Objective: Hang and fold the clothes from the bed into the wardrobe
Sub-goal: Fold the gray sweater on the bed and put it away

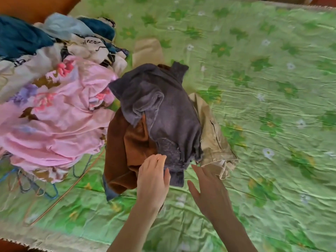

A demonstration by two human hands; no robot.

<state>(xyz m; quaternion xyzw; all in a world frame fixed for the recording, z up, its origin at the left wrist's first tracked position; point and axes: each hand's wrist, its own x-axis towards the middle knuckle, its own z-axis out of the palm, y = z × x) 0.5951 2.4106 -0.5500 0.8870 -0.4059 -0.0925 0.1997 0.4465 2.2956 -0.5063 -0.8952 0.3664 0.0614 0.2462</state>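
Head view, looking down on the bed. No brand or label could be read; dark script-like marks ran across a cream printed cloth (87,46) in the far-left heap, too blurred to make out.

The bed was covered by a glossy, wrinkled green quilt (263,110) printed with darker green leaves and small white flowers, with a pale fringed edge along its near side. Orange-brown floor (32,6) showed beyond the far-left corner.

At centre lay a small pile of clothes. A grey-purple denim-like garment (169,113), crumpled and with a stitched pocket near its lower end, lay on top. Under it, to the left, was a rust-brown soft garment (118,160); under it, to the right, a beige garment (212,139) with a frayed hem.

The left hand (152,180) rested on the near edge of the pile where grey and brown cloth met, fingers extended and slightly bent; whether it pinched any cloth could not be told. The right hand (209,193) lay just beside the beige hem, fingers straight and spread, holding nothing.

To the left, a larger heap held a pink floral fabric (60,115), teal-blue cloth (20,37) and a pale blue piece (61,26). Thin wire hangers (47,190), blue and copper-coloured, protruded from under the pink fabric onto the quilt.
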